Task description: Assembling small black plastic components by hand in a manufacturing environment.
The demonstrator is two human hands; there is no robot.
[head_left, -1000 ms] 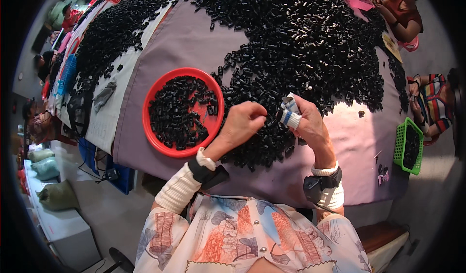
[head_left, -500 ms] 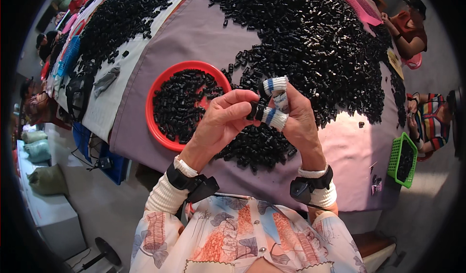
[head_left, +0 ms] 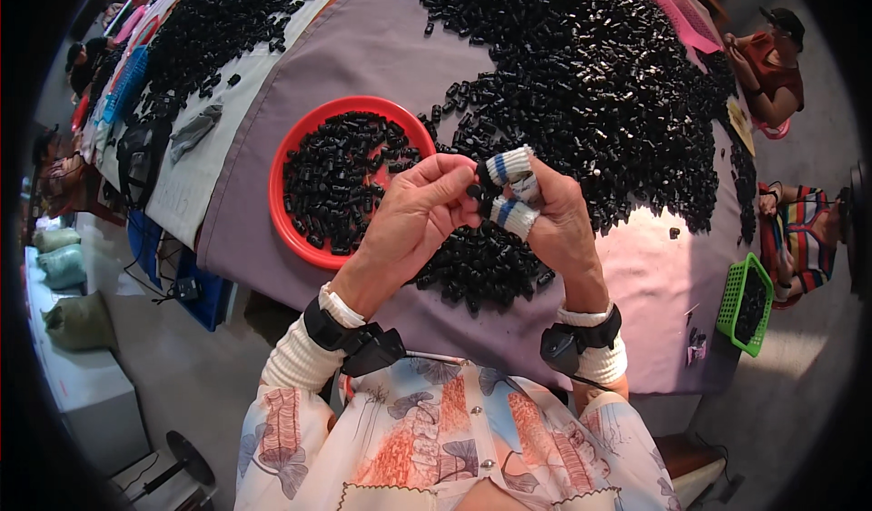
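I am pinching a small black plastic piece point(head_left: 474, 190) between my left hand point(head_left: 413, 216) and cloth-taped right hand point(head_left: 545, 216), both grips closed on it, just right of the round red plastic tray point(head_left: 300, 243); fitting it looks underway, needing careful alignment next.

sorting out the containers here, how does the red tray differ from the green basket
The red tray is round and shallow with solid walls; the green basket is rectangular, deeper and slotted. The red tray lies on the purple cloth beside the left hand; the green basket sits off the table's right edge. Both hold small black parts.
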